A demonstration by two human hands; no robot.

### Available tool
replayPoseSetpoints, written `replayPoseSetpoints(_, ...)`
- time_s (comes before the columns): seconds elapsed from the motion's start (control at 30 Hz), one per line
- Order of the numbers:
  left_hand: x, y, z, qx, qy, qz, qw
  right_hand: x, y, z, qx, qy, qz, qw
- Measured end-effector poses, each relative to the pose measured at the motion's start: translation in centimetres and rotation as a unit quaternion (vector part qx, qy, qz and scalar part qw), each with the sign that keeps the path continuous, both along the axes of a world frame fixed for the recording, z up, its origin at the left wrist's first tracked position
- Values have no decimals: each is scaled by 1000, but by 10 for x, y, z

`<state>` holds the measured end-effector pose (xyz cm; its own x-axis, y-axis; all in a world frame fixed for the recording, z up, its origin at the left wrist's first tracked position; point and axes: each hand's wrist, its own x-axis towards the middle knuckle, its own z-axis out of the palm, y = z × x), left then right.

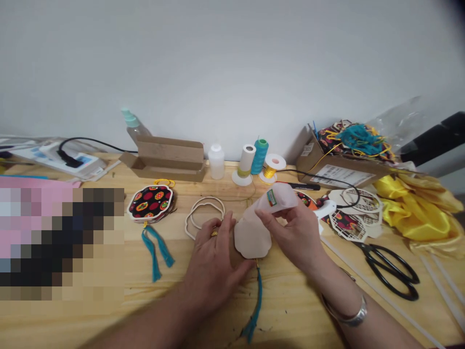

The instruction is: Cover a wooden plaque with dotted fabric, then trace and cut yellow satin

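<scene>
A pale, plain panel with scalloped edges (253, 238) is in front of me above the table, with a teal tassel (258, 300) hanging from its lower edge. My left hand (214, 254) grips the panel at its left and lower edge, thumb below and fingers along the side. A white squeeze bottle (279, 198) with a small coloured label lies tilted in my right hand (296, 232), its lower end over the panel's top edge. The bottle's tip cannot be made out. Two thin scalloped frames (189, 224) lie just beyond my left fingers.
Left is a patterned scalloped piece (151, 202) with teal tassels. Behind stand an open cardboard box (170, 157), a white bottle (217, 162) and thread spools (259, 157). To the right are a glue gun (323, 211), lattice pieces (348, 225), black-handled scissors (392, 271) and yellow cloth (410, 208).
</scene>
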<state>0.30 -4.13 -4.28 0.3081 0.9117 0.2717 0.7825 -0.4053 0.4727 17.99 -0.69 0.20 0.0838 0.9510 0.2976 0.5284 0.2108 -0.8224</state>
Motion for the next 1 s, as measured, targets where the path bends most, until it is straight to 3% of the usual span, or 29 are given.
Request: replayPoseSetpoints(1.0,1,1,-1,23,30,-1,999,3,3,-3,1,-45,3,999)
